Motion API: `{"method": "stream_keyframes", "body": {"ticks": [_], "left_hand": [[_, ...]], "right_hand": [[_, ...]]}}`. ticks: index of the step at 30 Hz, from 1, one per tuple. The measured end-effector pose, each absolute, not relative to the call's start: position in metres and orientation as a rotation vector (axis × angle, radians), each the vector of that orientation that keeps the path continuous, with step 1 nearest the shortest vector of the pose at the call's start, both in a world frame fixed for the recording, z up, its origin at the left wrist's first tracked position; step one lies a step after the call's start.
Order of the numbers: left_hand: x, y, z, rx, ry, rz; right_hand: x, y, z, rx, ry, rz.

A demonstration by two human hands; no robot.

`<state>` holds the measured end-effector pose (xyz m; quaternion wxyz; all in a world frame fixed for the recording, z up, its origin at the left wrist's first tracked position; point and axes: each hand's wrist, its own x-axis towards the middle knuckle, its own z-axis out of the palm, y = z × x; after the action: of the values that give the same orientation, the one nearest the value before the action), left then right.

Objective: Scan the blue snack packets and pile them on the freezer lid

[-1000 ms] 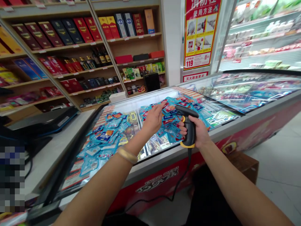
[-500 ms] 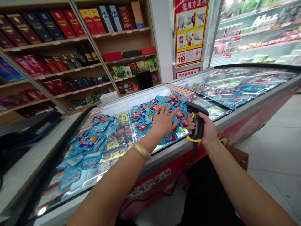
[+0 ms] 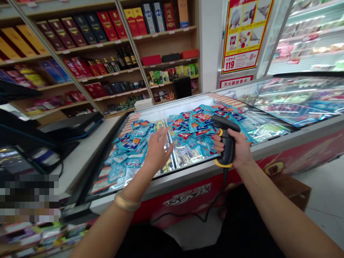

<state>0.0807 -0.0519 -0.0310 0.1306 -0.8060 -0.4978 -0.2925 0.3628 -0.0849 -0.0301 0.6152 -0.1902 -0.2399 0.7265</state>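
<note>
My right hand grips a black barcode scanner with yellow trim, held upright over the near edge of a chest freezer; its cable hangs down in front of the red freezer wall. My left hand is open, fingers spread, hovering above the glass lid between two heaps of blue snack packets. The left heap lies just left of that hand. The right heap, with red labels, lies between my hands and behind the scanner. A gold bangle is on my left wrist.
A counter with a dark till device stands at the left. Wooden shelves of boxed goods line the back wall. A second glass-topped freezer runs to the right, under a red poster. A cardboard box sits on the floor.
My left hand has lifted off the right heap of packets and moved left, now hovering open between the heaps. The scanner hand has hardly moved. My head has turned left.
</note>
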Motion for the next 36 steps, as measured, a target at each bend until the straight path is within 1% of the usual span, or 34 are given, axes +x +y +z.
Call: {"method": "stream_keyframes", "body": {"ticks": [6,10,15,20,22,28,33,36], "left_hand": [[-0.009,-0.074,-0.039,-1.866,-1.921,-0.964],[-0.024,-0.071,-0.032,-1.635,-2.228,-0.851],[-0.021,-0.059,-0.033,-1.732,-2.271,-0.607],[-0.02,-0.058,-0.041,-1.74,-2.141,-0.683],[-0.021,-0.06,-0.041,-1.727,-2.08,-0.78],[-0.016,-0.071,-0.036,-1.789,-1.805,-1.357],[0.006,-0.079,-0.038,-1.877,-2.132,-1.746],[0.021,-0.079,-0.043,-1.952,-2.159,-1.981]], "right_hand": [[0.276,-0.092,-0.035,-0.428,-0.585,1.939],[0.241,-0.091,-0.039,-0.44,-0.608,2.035],[0.234,-0.09,-0.041,-0.479,-0.642,2.076],[0.238,-0.094,-0.041,-0.478,-0.649,2.091],[0.238,-0.095,-0.041,-0.478,-0.653,2.087],[0.235,-0.096,-0.04,-0.489,-0.643,2.081],[0.234,-0.097,-0.04,-0.484,-0.659,2.065],[0.234,-0.098,-0.04,-0.479,-0.684,2.043]]}}
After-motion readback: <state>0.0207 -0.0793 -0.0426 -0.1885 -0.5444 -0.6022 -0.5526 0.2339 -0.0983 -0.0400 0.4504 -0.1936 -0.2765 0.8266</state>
